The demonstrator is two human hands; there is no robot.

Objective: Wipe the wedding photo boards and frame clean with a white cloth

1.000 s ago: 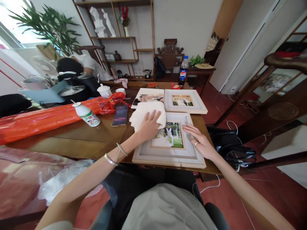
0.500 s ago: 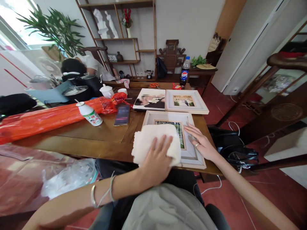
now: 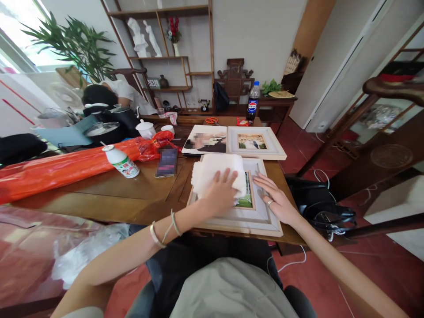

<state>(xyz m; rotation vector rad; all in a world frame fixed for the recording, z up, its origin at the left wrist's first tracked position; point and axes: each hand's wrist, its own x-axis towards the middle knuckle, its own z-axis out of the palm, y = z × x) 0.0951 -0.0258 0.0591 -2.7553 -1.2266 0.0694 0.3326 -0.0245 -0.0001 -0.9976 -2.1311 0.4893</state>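
Observation:
A white wiping cloth [image 3: 215, 170] lies over the left part of a pale picture frame [image 3: 258, 225] close in front of me. My left hand [image 3: 220, 194] presses the cloth down from above, its fingers spread over it, the thumb not clearly visible. At the frame's right side, my right hand [image 3: 274, 201] rests with fingers stretched out along the border. Part of the green photo [image 3: 247, 194] shows between the cloth and my right hand; the cloth covers the rest. Behind stand two more pieces side by side: a framed photo [image 3: 278, 150] and a photo panel [image 3: 189, 149].
Left on the table [image 3: 145, 190] are a phone [image 3: 167, 162], a white bottle [image 3: 121, 161] and a long red plastic-wrapped bundle [image 3: 66, 163]. Orange scissors [image 3: 212, 120] and a cola bottle [image 3: 253, 101] stand at the back. A person [image 3: 124, 90] bends down behind the black pots [image 3: 124, 119].
My left hand and the cloth have slid forward, away from me, over the frame, baring its lower edge. My right hand stays on the frame's right side.

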